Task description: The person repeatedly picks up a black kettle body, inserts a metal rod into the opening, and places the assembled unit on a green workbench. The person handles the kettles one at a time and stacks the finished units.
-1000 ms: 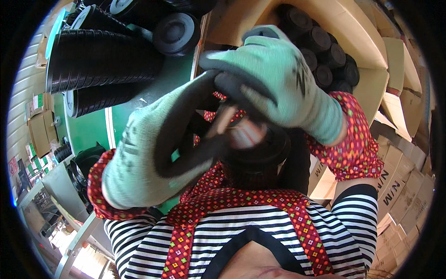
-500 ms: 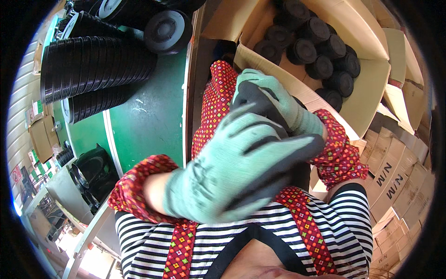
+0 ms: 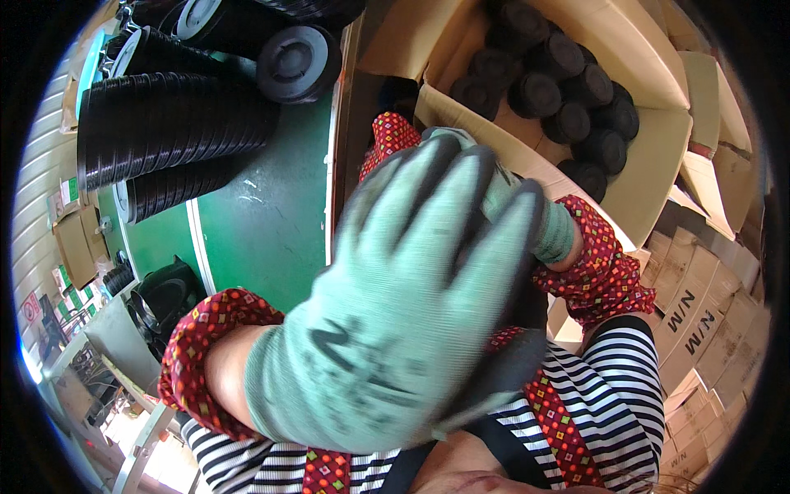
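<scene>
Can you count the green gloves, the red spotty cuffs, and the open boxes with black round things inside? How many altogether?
Green gloves: 2
Red spotty cuffs: 2
Open cardboard box with black round things inside: 1
Total: 5

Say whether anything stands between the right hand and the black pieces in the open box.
Yes: the near wall of the box stands between the right hand and the black pieces. The box is open on top, and nothing visible covers the black pieces. The left hand hides much of the right hand in this view.
</scene>
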Motion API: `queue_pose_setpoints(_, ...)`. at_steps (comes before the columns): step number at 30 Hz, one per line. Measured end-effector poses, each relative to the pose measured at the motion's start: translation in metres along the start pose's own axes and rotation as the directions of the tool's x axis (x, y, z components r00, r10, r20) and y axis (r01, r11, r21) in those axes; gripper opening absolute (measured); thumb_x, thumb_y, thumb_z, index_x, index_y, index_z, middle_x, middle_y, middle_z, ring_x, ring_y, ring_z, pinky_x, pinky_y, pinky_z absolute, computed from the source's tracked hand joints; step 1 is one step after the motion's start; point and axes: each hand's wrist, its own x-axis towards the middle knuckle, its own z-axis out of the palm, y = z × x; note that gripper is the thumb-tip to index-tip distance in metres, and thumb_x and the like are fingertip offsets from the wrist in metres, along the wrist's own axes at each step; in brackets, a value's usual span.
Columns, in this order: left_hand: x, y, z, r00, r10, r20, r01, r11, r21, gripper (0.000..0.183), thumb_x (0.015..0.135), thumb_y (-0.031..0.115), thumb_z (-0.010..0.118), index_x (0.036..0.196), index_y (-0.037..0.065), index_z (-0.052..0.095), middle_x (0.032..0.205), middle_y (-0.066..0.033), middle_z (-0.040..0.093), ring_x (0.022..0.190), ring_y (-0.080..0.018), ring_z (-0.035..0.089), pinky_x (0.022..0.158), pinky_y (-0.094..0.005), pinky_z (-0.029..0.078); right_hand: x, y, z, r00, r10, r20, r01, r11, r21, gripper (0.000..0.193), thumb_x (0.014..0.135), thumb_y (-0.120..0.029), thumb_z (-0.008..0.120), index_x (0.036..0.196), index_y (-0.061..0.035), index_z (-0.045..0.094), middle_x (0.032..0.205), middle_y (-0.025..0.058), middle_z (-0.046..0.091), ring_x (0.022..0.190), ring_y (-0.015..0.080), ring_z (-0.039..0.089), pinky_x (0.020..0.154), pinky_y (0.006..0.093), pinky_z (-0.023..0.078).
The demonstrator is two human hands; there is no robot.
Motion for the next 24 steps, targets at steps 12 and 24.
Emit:
queue_pose_setpoints(12,-0.002,-0.144,0.054,1.0,0.006,-0.017,-0.008,0.991,-0.134,0.048,0.098,0.024,0.062,0.138,-0.002,0.057,0.116,-0.0266,0.069,0.107,-0.0456,0.068,0.092,-0.0475,0.055,0.005,-0.124,-0.031,0.991,0.131,0.017,-0.096,0.803,-0.588,0.047,0.086,-0.027,0.073,0.125,0.0003,0.068,0.099,0.0125,0.064,0.084,0.0299,0.059,0.079,0.0438,0.044)
queue_pose_setpoints(24,0.003,-0.086,0.02,0.96,0.223,-0.167,-0.208,0.973,0.105,0.049,0.069,0.012,0.084,0.116,0.005,0.071,0.113,-0.0159,0.068,0.102,-0.0371,0.068,0.087,-0.0468,0.055,0.016,-0.116,-0.125,0.877,0.13,0.463,0.124,0.869,-0.479,0.047,0.092,-0.007,0.067,0.138,-0.0001,0.063,0.123,0.0169,0.068,0.113,0.0313,0.066,0.099,0.037,0.052)
